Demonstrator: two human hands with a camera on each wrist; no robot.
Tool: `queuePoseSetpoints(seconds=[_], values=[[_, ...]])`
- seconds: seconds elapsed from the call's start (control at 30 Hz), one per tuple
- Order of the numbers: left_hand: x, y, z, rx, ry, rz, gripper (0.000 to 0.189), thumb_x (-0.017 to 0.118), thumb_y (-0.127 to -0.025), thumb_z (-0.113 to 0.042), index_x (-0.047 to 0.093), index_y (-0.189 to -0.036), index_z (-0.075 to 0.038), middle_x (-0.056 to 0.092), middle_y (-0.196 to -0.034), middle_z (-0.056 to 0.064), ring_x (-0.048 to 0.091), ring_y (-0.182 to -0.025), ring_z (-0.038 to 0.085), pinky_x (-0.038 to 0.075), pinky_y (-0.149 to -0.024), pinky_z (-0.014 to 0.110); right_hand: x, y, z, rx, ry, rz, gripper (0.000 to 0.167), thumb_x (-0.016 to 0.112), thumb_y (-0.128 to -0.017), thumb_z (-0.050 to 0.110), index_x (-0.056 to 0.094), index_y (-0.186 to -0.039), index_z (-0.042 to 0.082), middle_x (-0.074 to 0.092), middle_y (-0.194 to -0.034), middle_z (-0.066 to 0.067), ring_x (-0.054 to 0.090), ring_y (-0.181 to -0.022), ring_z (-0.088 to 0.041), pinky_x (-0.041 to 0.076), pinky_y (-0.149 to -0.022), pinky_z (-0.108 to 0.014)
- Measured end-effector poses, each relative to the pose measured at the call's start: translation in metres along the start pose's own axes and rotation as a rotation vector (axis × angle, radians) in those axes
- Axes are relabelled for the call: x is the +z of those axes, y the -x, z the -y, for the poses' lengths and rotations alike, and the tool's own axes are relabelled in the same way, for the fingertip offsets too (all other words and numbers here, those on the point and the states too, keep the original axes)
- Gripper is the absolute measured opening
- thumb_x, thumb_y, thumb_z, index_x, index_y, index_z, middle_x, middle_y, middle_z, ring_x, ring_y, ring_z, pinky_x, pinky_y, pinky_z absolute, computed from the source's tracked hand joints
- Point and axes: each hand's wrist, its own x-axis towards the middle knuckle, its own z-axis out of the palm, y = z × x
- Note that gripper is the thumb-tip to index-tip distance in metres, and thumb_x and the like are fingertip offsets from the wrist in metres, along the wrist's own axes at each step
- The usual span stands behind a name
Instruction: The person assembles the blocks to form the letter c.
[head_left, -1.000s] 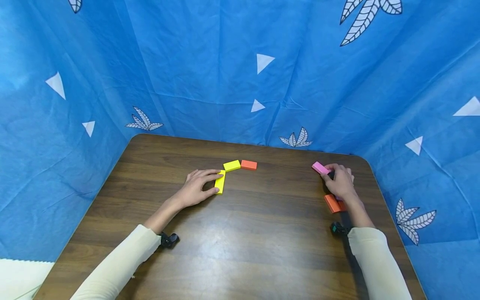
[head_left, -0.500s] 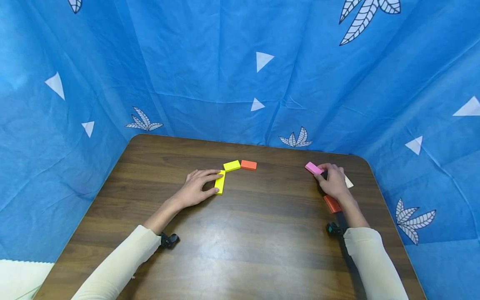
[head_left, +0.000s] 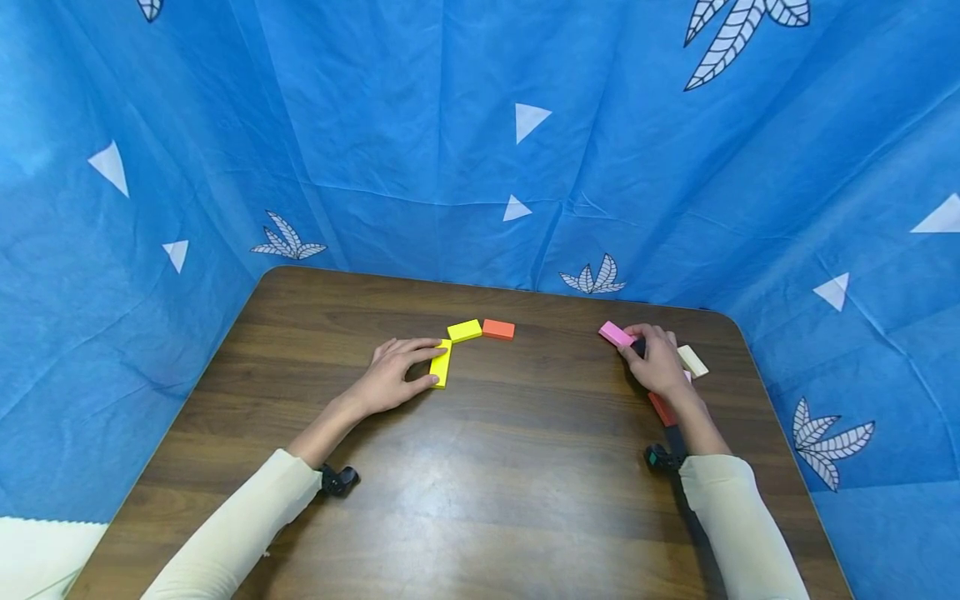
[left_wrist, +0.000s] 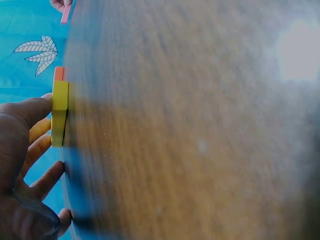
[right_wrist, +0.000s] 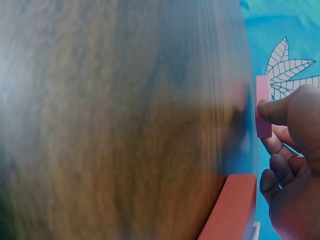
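Note:
In the head view my left hand (head_left: 397, 375) rests its fingertips on a yellow block (head_left: 442, 364) lying flat on the wooden table. In the left wrist view, the thumb and two fingers touch its upper side, the others spread out. A second yellow block (head_left: 464, 331) adjoins its far end, followed by an orange block (head_left: 498, 330). On the right, my right hand (head_left: 656, 362) pinches a pink block (right_wrist: 263, 90) between thumb and fingers; its far end (head_left: 613, 333) sticks out to the left. The right wrist view shows it raised off the table surface.
Beneath the right hand and wrist lies a red-orange block (head_left: 662, 409), partly hidden. A cream block (head_left: 693, 361) is to the right of that hand. Blue cloth (head_left: 420, 167) with leaf prints hangs behind the table (head_left: 495, 500) and on both sides.
My right hand has carried the pink block leftward, uncovering the cream block and covering more of the red-orange one. The left hand has stayed on the yellow block.

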Motion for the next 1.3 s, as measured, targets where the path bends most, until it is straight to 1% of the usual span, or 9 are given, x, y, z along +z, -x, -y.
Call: queuePoseSetpoints(seconds=[0.3, 0.47, 0.57, 0.8, 1.0, 1.3], values=[[-0.002, 0.000, 0.000, -0.009, 0.012, 0.014, 0.055, 0.076, -0.102, -0.034, 0.063, -0.153, -0.021, 0.056, -0.163, 0.005, 0.047, -0.154, 0.037, 0.018, -0.126, 0.077, 0.009, -0.002, 0.008, 0.013, -0.024, 0.038, 0.035, 0.066, -0.105, 0.016, 0.062, -0.135, -0.002, 0.059, -0.136, -0.029, 0.045, -0.123, -0.045, 0.038, -0.103, -0.061], [-0.003, -0.001, -0.001, -0.008, 0.013, 0.015, 0.054, 0.076, -0.102, -0.034, 0.063, -0.153, -0.022, 0.056, -0.164, 0.005, 0.047, -0.153, 0.038, 0.018, -0.126, 0.077, 0.012, -0.005, 0.014, 0.001, -0.029, 0.033, 0.035, 0.066, -0.105, 0.016, 0.063, -0.134, -0.003, 0.059, -0.135, -0.029, 0.044, -0.123, -0.044, 0.038, -0.102, -0.059], [-0.004, -0.001, -0.001, -0.018, 0.018, 0.027, 0.054, 0.075, -0.102, -0.035, 0.062, -0.154, -0.023, 0.055, -0.164, 0.004, 0.046, -0.154, 0.037, 0.017, -0.127, 0.076, 0.015, -0.006, 0.020, -0.011, -0.039, 0.025, 0.035, 0.066, -0.105, 0.015, 0.063, -0.134, -0.003, 0.060, -0.133, -0.029, 0.044, -0.122, -0.044, 0.037, -0.101, -0.058], [-0.004, -0.002, -0.001, -0.021, 0.012, 0.032, 0.055, 0.074, -0.103, -0.035, 0.061, -0.155, -0.023, 0.055, -0.165, 0.004, 0.046, -0.155, 0.037, 0.017, -0.127, 0.076, 0.023, -0.010, 0.028, -0.048, -0.056, 0.026, 0.033, 0.067, -0.104, 0.014, 0.063, -0.132, -0.003, 0.061, -0.130, -0.027, 0.044, -0.116, -0.041, 0.036, -0.096, -0.051], [-0.002, -0.003, 0.000, -0.028, 0.016, 0.038, 0.055, 0.073, -0.104, -0.037, 0.061, -0.155, -0.022, 0.054, -0.165, 0.003, 0.045, -0.156, 0.034, 0.016, -0.129, 0.074, 0.029, -0.010, 0.035, -0.084, -0.065, 0.023, 0.033, 0.067, -0.104, 0.013, 0.063, -0.132, -0.005, 0.061, -0.130, -0.028, 0.044, -0.116, -0.042, 0.034, -0.097, -0.051], [-0.002, -0.003, -0.001, -0.022, 0.016, 0.036, 0.056, 0.075, -0.102, -0.036, 0.062, -0.154, -0.018, 0.055, -0.164, 0.002, 0.046, -0.155, 0.034, 0.016, -0.129, 0.074, 0.038, -0.012, 0.045, -0.134, -0.090, 0.016, 0.031, 0.070, -0.103, 0.011, 0.064, -0.130, -0.004, 0.063, -0.126, -0.027, 0.045, -0.115, -0.041, 0.033, -0.098, -0.050]])
